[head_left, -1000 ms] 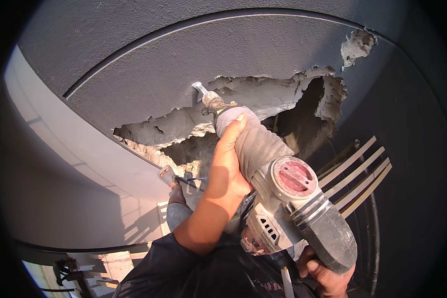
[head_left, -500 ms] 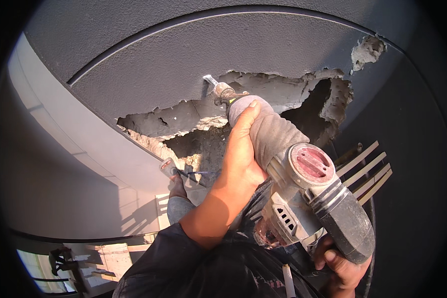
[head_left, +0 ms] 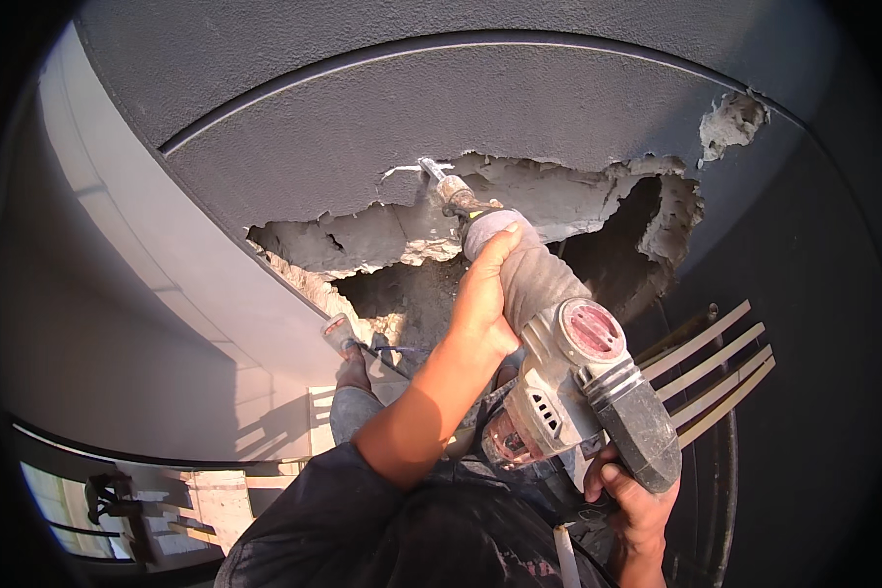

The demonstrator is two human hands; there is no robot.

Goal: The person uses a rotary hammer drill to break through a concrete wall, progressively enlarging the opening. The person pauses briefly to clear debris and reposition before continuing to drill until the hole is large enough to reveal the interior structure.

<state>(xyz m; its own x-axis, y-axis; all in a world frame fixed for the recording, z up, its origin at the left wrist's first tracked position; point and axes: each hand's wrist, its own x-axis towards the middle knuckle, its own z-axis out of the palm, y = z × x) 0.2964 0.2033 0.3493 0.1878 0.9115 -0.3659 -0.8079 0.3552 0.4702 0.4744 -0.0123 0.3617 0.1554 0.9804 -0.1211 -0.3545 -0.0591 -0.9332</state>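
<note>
While pressing the demolition hammer (head_left: pixel 590 330) chisel-first against the dark wall (head_left: pixel 363 118) above the ragged hole (head_left: pixel 392 289), has opened a pale crack (head_left: pixel 400 170) left of the tip (head_left: pixel 431 170), absent half a second ago, apparently loosening the coating (head_left: pixel 404 188). Grips grey sleeve (head_left: pixel 544 279) with left hand (head_left: pixel 485 309), rear end (head_left: pixel 637 431) with right hand (head_left: pixel 639 508).

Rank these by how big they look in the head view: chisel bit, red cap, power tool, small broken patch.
1. Power tool
2. Red cap and small broken patch: too alike to rank
3. Chisel bit
</note>
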